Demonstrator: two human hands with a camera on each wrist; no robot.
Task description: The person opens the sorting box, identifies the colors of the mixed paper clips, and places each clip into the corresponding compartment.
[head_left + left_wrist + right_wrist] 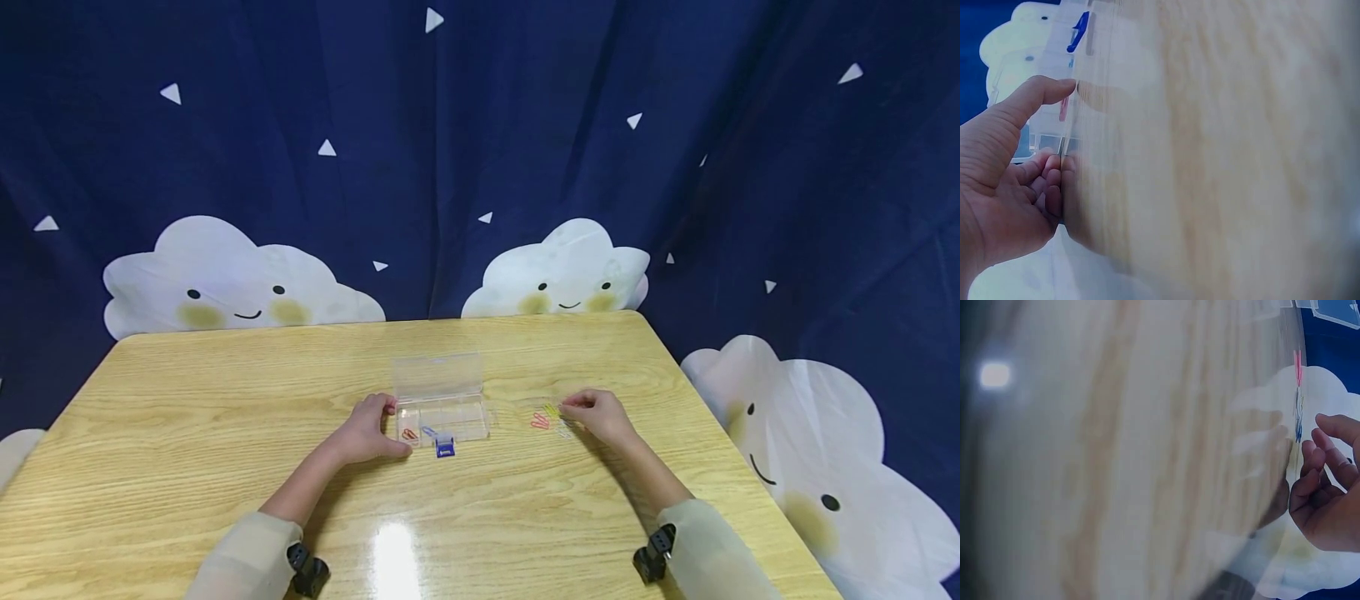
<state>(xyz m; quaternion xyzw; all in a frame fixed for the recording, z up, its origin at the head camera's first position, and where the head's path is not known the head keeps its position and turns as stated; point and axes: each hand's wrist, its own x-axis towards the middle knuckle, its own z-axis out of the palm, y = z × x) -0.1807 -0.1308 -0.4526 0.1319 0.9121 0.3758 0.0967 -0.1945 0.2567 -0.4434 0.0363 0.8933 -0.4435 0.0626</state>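
Observation:
A clear plastic compartment case (453, 422) stands on the table with its lid (438, 377) raised at the back. My left hand (367, 429) grips its left end, thumb at the front corner and fingers toward the back. Red paper clips (409, 435) lie in the left compartment, a blue paper clip (429, 432) in the one beside it. At the front wall is a small blue piece (445, 447) with a pale mark. My right hand (597, 414) hovers at loose paper clips, pink (539, 420), yellow (551, 411) and white (564, 429); thumb and fingers stay apart, holding nothing visible.
The wooden table (480, 517) reaches back to a dark blue curtain (420, 167) printed with clouds and triangles. The loose clips lie right of the case. A bright reflection shows on the tabletop near the front.

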